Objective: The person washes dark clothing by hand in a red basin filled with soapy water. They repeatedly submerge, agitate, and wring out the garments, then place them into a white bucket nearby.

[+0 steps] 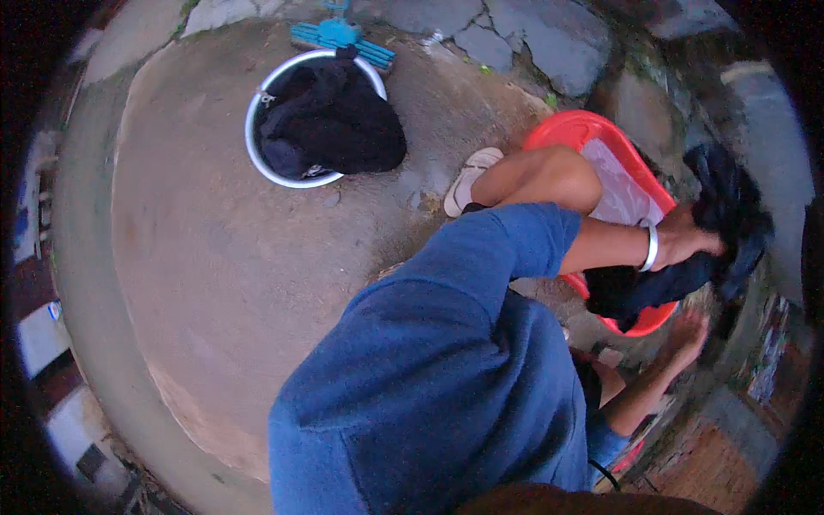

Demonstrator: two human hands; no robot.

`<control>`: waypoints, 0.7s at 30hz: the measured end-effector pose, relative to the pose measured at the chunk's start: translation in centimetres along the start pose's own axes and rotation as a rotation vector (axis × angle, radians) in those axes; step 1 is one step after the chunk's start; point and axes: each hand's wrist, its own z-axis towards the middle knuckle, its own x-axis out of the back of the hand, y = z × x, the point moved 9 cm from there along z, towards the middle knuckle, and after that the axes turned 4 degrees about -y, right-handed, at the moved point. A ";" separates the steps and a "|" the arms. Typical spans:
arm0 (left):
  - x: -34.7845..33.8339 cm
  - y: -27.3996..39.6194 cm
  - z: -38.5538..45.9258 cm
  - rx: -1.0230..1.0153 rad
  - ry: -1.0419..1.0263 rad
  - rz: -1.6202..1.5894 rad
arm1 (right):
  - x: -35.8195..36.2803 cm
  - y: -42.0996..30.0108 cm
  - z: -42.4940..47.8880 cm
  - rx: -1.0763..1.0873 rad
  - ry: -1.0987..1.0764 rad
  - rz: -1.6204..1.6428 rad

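My left hand (690, 238), with a pale bangle at its wrist, grips a dark, crumpled cloth (734, 219) at the right side of the view. Part of the cloth hangs back over the near end of a red plastic tub (560, 132). Whitish, cloudy water (618, 180) shows inside the tub. Below the tub's near end is my right hand (687, 335), close to the cloth but seemingly apart from it. Motion blurs that hand, so its fingers are unclear.
A metal basin (250, 138) heaped with dark cloth (341, 122) stands on the concrete floor (225, 270). Behind it lies a turquoise plastic brush head (340, 31). My sandalled foot (473, 174) and bent knee are beside the tub. Cracked paving slabs (553, 45) border the concrete.
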 end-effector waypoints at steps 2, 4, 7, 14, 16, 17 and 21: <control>1.0 4.8 0.9 -0.109 -0.013 -0.163 | 6.2 2.3 -2.2 0.020 0.166 -0.061; 3.2 9.8 1.6 -0.211 0.089 -0.307 | 11.7 4.2 -3.2 0.042 0.213 -0.056; 5.6 18.1 0.8 -0.446 0.175 -0.377 | 16.1 5.9 -5.6 -0.003 0.322 0.005; 11.7 34.7 -5.5 -0.859 0.041 -0.348 | 13.9 7.3 -4.4 -0.119 0.290 0.018; 17.6 37.7 -9.7 -0.960 0.317 -0.296 | 13.9 7.6 -2.4 -0.119 0.223 -0.003; 20.4 38.7 -11.7 -0.974 0.346 -0.225 | 14.1 7.8 -1.9 -0.113 0.196 -0.001; 40.5 37.9 -25.2 -0.892 0.595 0.043 | 12.8 9.6 -1.1 -0.160 0.156 -0.132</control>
